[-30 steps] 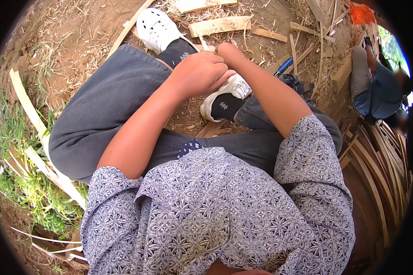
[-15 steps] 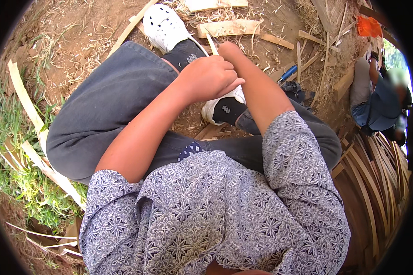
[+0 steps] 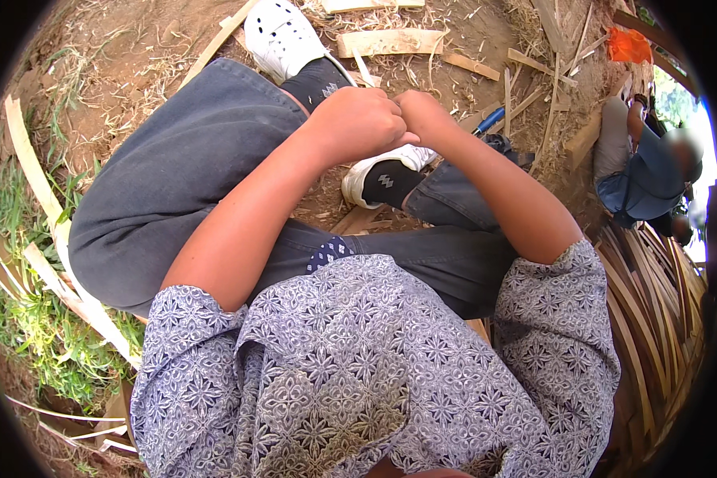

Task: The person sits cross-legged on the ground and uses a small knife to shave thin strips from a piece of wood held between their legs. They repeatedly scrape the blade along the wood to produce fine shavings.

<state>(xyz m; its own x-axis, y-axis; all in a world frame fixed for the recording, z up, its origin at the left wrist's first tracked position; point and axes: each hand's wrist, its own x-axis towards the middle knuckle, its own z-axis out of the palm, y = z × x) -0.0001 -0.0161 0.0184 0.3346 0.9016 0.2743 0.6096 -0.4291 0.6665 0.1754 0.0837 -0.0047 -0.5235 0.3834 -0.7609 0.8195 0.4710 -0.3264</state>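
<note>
Both hands meet over the ground between my bent legs, close to the white perforated shoe (image 3: pixel 283 40). My left hand (image 3: pixel 360 123) is closed with its back toward me. A pale pointed wooden strip (image 3: pixel 362 68) sticks out past its far side and seems to be in its grip. Touching it, my right hand (image 3: pixel 424 115) is curled, its fingers mostly out of sight. Whatever the right hand holds is hidden. The second white shoe (image 3: pixel 360 179) lies under the hands.
Flat wood pieces (image 3: pixel 390 43) and shavings litter the dirt ahead. A blue-handled tool (image 3: pixel 490 121) lies right of my hands. Long wooden strips (image 3: pixel 645 311) are piled at right, near another seated person (image 3: pixel 645 179). Grass (image 3: pixel 56 334) grows at left; an orange item (image 3: pixel 629 45) lies far right.
My right elbow has swung outward to the right, and the right hand has come nearer to my body. The left hand stays about where it was; the view has shifted slightly.
</note>
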